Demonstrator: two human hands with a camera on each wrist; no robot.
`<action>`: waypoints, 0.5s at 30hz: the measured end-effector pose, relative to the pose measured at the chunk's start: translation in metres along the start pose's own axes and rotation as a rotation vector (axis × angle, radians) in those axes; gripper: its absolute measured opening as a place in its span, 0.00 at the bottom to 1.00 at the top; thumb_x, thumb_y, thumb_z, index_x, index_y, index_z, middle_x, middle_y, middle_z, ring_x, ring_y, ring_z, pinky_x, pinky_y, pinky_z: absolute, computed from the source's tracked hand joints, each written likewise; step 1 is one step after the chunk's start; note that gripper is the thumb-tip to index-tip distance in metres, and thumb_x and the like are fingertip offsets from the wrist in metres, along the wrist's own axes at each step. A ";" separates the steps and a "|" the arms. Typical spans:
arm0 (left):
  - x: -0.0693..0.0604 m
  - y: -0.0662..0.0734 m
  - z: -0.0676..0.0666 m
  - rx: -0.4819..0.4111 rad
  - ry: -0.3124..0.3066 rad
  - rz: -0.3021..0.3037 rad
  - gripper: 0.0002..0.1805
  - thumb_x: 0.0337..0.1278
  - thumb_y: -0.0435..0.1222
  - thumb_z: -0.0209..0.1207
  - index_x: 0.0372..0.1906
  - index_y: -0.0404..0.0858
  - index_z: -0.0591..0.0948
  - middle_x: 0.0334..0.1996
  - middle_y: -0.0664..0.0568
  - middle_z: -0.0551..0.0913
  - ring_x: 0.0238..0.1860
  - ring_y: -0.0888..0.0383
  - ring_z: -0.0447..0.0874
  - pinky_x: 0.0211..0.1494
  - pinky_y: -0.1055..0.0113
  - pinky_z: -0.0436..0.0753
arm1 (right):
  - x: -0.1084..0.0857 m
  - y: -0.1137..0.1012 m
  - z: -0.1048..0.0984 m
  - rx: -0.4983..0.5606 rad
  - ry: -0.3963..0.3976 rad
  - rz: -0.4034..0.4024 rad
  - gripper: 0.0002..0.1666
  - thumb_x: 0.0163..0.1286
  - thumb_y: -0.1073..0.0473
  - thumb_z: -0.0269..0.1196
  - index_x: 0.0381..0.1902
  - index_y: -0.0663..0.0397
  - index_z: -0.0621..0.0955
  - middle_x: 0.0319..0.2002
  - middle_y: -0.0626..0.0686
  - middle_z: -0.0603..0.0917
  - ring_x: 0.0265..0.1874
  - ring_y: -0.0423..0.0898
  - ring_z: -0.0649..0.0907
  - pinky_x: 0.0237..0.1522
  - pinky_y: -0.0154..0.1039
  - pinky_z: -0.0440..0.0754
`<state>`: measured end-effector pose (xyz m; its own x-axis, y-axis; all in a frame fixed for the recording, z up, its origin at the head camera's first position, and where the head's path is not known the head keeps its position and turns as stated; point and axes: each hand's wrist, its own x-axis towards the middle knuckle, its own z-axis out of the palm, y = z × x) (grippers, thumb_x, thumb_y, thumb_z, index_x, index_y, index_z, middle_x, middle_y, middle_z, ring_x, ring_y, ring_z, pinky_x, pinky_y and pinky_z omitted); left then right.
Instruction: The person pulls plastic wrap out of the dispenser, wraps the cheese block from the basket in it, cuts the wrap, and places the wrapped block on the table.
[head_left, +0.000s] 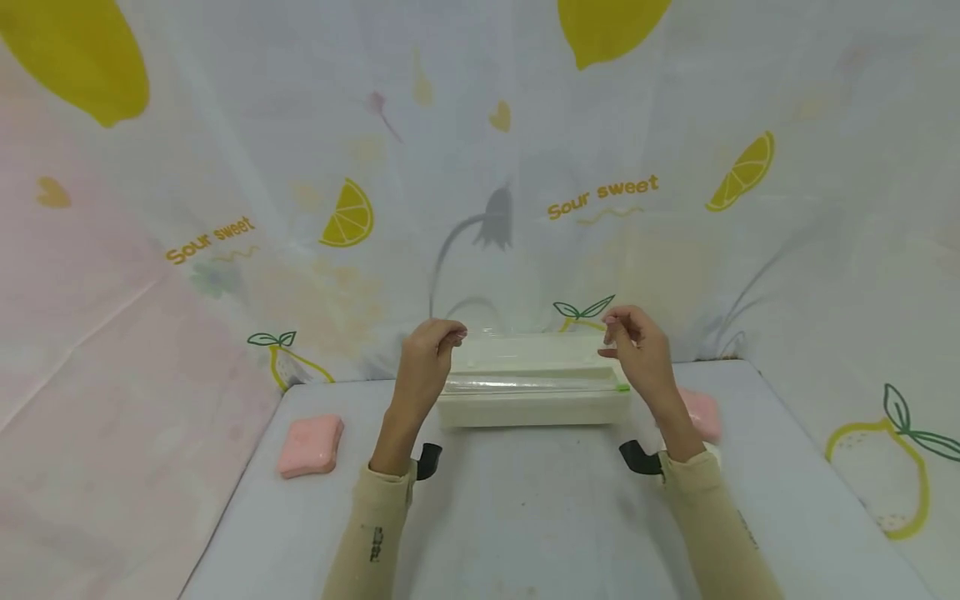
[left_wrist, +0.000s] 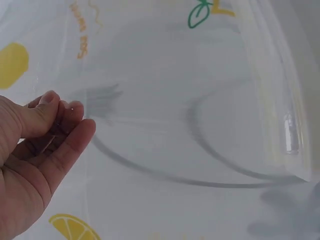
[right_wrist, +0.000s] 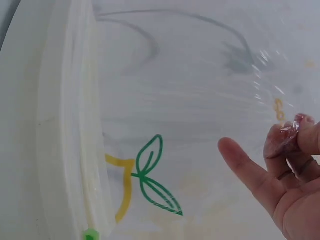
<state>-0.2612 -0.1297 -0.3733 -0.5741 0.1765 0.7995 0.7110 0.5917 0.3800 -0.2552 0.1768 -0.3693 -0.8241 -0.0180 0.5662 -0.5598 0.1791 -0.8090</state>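
Clear plastic film [right_wrist: 200, 105] stretches up from a long white box [head_left: 534, 412] with its lid raised behind; a film roll [head_left: 525, 383] lies inside. My left hand [head_left: 427, 358] pinches one corner of the film between thumb and fingertips, above the box's left end; in the left wrist view the hand [left_wrist: 45, 145] has its fingers bent to the thumb. Above the right end, my right hand [head_left: 643, 354] pinches the other corner; the right wrist view shows film bunched at the fingertips of that hand [right_wrist: 285, 170]. A green slider [head_left: 623, 387] sits at the box's right edge.
A pink square object [head_left: 311, 446] lies on the white table [head_left: 517, 517] at the left. Another pink object [head_left: 702, 414] is partly behind my right forearm. Behind the table hangs a lemon-printed cloth [head_left: 465, 167].
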 end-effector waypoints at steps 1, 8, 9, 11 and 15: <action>0.001 0.002 -0.001 0.002 0.005 0.007 0.04 0.59 0.22 0.60 0.38 0.28 0.83 0.33 0.43 0.84 0.35 0.51 0.83 0.41 0.66 0.82 | 0.000 -0.003 -0.001 0.005 0.001 -0.013 0.07 0.75 0.69 0.53 0.45 0.71 0.76 0.31 0.70 0.74 0.30 0.51 0.79 0.35 0.46 0.85; 0.009 0.023 -0.014 0.013 0.072 0.063 0.06 0.58 0.19 0.60 0.37 0.28 0.83 0.34 0.43 0.83 0.37 0.50 0.84 0.42 0.66 0.82 | 0.000 -0.023 -0.003 0.035 0.021 -0.160 0.06 0.73 0.74 0.53 0.42 0.74 0.76 0.31 0.69 0.74 0.29 0.57 0.78 0.35 0.42 0.85; 0.011 0.026 -0.016 0.015 0.088 0.074 0.06 0.58 0.19 0.60 0.37 0.28 0.83 0.34 0.43 0.83 0.36 0.51 0.84 0.42 0.66 0.82 | 0.000 -0.026 -0.004 0.042 0.029 -0.180 0.06 0.73 0.75 0.53 0.42 0.75 0.76 0.31 0.69 0.74 0.29 0.56 0.78 0.35 0.41 0.85; 0.014 0.033 -0.021 0.014 0.120 0.098 0.06 0.57 0.19 0.60 0.37 0.28 0.83 0.34 0.43 0.83 0.36 0.51 0.85 0.41 0.65 0.82 | 0.000 -0.033 -0.004 0.072 0.044 -0.214 0.05 0.71 0.77 0.52 0.42 0.78 0.75 0.31 0.69 0.73 0.29 0.53 0.78 0.34 0.40 0.85; 0.020 0.046 -0.031 0.018 0.173 0.140 0.08 0.56 0.17 0.60 0.37 0.29 0.84 0.33 0.45 0.83 0.35 0.52 0.85 0.40 0.66 0.82 | 0.000 -0.045 -0.007 0.121 0.074 -0.273 0.05 0.70 0.80 0.53 0.41 0.81 0.74 0.32 0.66 0.74 0.29 0.48 0.78 0.35 0.38 0.84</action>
<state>-0.2274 -0.1230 -0.3253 -0.3914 0.1214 0.9122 0.7706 0.5851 0.2528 -0.2297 0.1752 -0.3318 -0.6360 0.0228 0.7713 -0.7693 0.0591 -0.6361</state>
